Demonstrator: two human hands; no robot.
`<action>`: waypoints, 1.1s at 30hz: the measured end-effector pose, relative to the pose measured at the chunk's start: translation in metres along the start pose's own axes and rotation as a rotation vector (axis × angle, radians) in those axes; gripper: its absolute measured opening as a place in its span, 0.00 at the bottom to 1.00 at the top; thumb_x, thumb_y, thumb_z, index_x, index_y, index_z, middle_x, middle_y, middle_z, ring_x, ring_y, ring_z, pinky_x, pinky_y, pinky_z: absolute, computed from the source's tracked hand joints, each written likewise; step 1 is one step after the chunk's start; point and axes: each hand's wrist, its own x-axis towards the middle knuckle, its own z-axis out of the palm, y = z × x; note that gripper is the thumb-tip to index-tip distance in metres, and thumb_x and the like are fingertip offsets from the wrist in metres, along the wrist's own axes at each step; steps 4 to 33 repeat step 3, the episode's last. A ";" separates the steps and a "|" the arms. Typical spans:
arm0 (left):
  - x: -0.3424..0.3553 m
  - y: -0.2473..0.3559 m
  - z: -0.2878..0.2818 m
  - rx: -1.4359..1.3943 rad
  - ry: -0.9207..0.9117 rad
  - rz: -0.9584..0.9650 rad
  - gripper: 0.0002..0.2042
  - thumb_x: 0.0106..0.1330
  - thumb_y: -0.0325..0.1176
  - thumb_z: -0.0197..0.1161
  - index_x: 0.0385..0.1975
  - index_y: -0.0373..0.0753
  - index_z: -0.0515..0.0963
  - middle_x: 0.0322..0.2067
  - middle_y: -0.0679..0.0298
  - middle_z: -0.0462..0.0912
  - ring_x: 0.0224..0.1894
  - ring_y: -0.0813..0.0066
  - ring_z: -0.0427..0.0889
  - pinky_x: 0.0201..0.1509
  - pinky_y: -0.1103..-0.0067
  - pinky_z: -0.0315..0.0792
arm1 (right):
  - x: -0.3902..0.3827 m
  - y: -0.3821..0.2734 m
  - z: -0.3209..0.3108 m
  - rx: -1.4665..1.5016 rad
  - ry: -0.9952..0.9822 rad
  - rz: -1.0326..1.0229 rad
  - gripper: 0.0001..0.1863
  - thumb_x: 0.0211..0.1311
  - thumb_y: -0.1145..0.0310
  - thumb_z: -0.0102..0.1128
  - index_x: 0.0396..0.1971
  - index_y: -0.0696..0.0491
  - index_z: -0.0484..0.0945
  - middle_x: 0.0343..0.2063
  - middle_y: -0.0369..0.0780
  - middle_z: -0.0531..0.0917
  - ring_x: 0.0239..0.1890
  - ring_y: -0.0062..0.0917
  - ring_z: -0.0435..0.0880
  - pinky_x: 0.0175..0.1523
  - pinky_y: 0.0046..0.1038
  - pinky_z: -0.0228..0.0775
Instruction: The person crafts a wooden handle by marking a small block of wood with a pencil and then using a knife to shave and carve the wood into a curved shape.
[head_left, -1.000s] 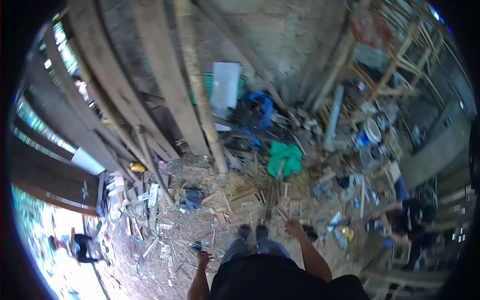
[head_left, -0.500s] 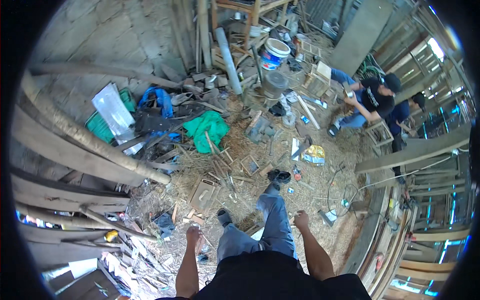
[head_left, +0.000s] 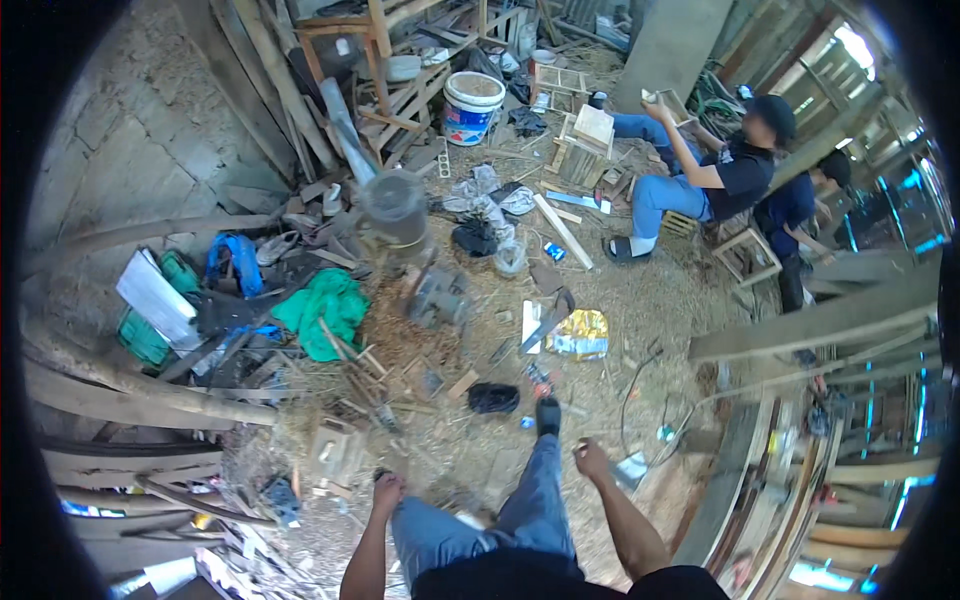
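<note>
My left hand [head_left: 388, 490] hangs beside my left thigh with its fingers curled closed. What it holds, if anything, is too small to make out. Out in front of my right hip is my right hand [head_left: 591, 459], also curled, its contents hidden from view. Neither hand touches anything on the ground. Below and beyond the left hand lies a wooden box [head_left: 338, 446] among scraps. A grey-white flat piece [head_left: 632, 468] lies on the floor near the right hand. A black plastic bag [head_left: 494, 398] rests ahead of my feet, beside my forward shoe [head_left: 548, 415].
Ahead stand a paint bucket [head_left: 473, 108], a clear tub [head_left: 394, 208] and a dark metal machine [head_left: 440, 297]. A seated person [head_left: 735, 180] holds a wooden piece; another person [head_left: 790, 220] sits behind. Timber planks [head_left: 745, 480] line the right. A green cloth [head_left: 322, 312] lies left.
My view has shifted forward and to the right as I step, one foot now farther ahead. Both hands stay low at my sides. The seated person has raised the wooden piece.
</note>
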 end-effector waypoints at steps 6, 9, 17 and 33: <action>0.039 -0.008 0.106 0.122 -0.075 -0.053 0.11 0.61 0.28 0.54 0.43 0.37 0.76 0.32 0.57 0.83 0.29 0.68 0.82 0.30 0.76 0.76 | 0.100 0.048 -0.034 -0.041 -0.190 0.068 0.23 0.56 0.59 0.61 0.51 0.52 0.73 0.37 0.49 0.84 0.44 0.41 0.82 0.52 0.38 0.71; 0.039 -0.008 0.106 0.122 -0.075 -0.053 0.11 0.61 0.28 0.54 0.43 0.37 0.76 0.32 0.57 0.83 0.29 0.68 0.82 0.30 0.76 0.76 | 0.100 0.048 -0.034 -0.041 -0.190 0.068 0.23 0.56 0.59 0.61 0.51 0.52 0.73 0.37 0.49 0.84 0.44 0.41 0.82 0.52 0.38 0.71; 0.039 -0.008 0.106 0.122 -0.075 -0.053 0.11 0.61 0.28 0.54 0.43 0.37 0.76 0.32 0.57 0.83 0.29 0.68 0.82 0.30 0.76 0.76 | 0.100 0.048 -0.034 -0.041 -0.190 0.068 0.23 0.56 0.59 0.61 0.51 0.52 0.73 0.37 0.49 0.84 0.44 0.41 0.82 0.52 0.38 0.71; 0.039 -0.008 0.106 0.122 -0.075 -0.053 0.11 0.61 0.28 0.54 0.43 0.37 0.76 0.32 0.57 0.83 0.29 0.68 0.82 0.30 0.76 0.76 | 0.100 0.048 -0.034 -0.041 -0.190 0.068 0.23 0.56 0.59 0.61 0.51 0.52 0.73 0.37 0.49 0.84 0.44 0.41 0.82 0.52 0.38 0.71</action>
